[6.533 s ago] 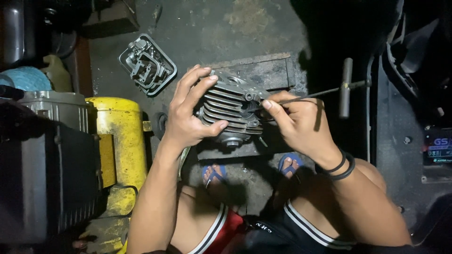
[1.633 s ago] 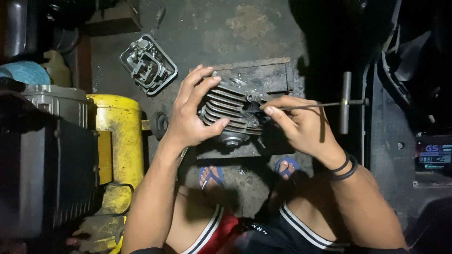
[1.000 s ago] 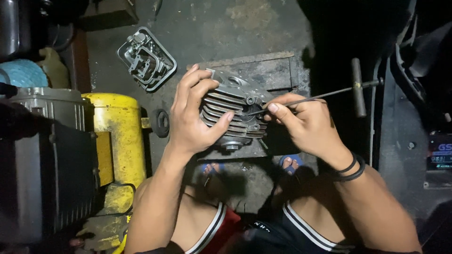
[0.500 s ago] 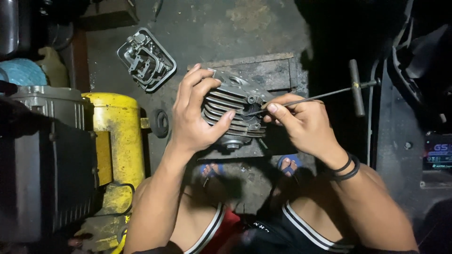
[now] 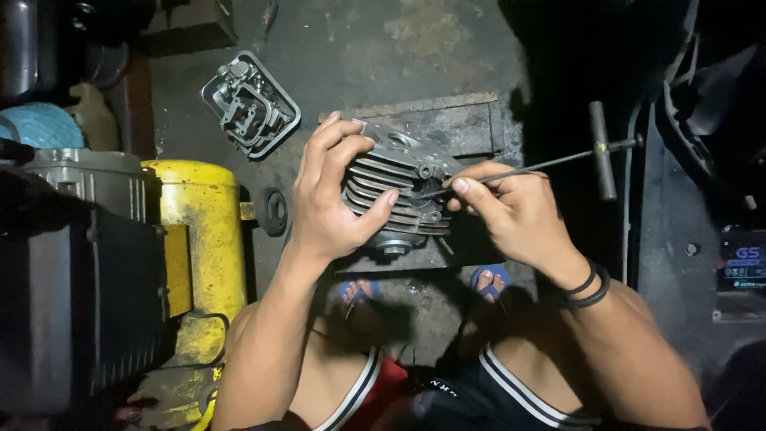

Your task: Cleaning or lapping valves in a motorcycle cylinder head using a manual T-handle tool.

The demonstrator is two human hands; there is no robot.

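There is one view only, from the head of the person, looking straight down and quite near. The left hand and right hand are at the frame centre, the knees at the lower edge

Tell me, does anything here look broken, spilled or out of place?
Nothing looks broken. The left hand steadies a finned metal engine part on a worn block, while the right hand holds a T-handle tool against it. The floor is stained, and a separate metal cover lies loose on it.
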